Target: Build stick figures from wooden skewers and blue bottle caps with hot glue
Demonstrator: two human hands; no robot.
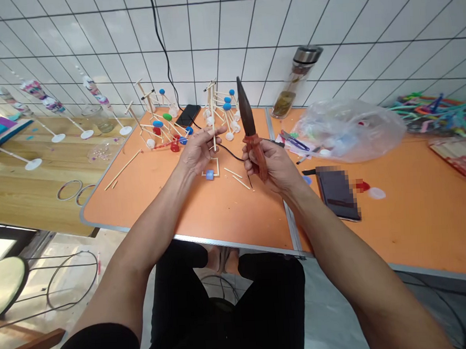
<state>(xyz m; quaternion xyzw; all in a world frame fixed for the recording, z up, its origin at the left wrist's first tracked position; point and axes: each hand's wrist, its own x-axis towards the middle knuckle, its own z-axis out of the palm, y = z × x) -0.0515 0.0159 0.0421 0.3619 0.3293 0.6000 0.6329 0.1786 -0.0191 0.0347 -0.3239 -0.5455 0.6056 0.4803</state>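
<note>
Upright between the fingers of my left hand [200,150] is a thin wooden stick [213,120]. My right hand [270,164] is wrapped round the reddish-brown handle of a knife [246,110], whose dark blade points up, apart from the stick. Below my left hand, a light-blue piece [210,175] lies on the orange table [227,211], joined to an angled wooden stick frame [218,167]. Short cut sticks [241,182] lie between my hands. Behind them stand stick models with blue, white, red and green round pieces [158,124], partly hidden by my left hand.
A black phone [189,115] and a glass tumbler [287,95] are near the tiled wall. To the right are a clear plastic bag [348,128], purple-handled scissors [296,141] and a dark tablet-like device [339,194]. A wooden table [32,192] with white-based decorations adjoins the left.
</note>
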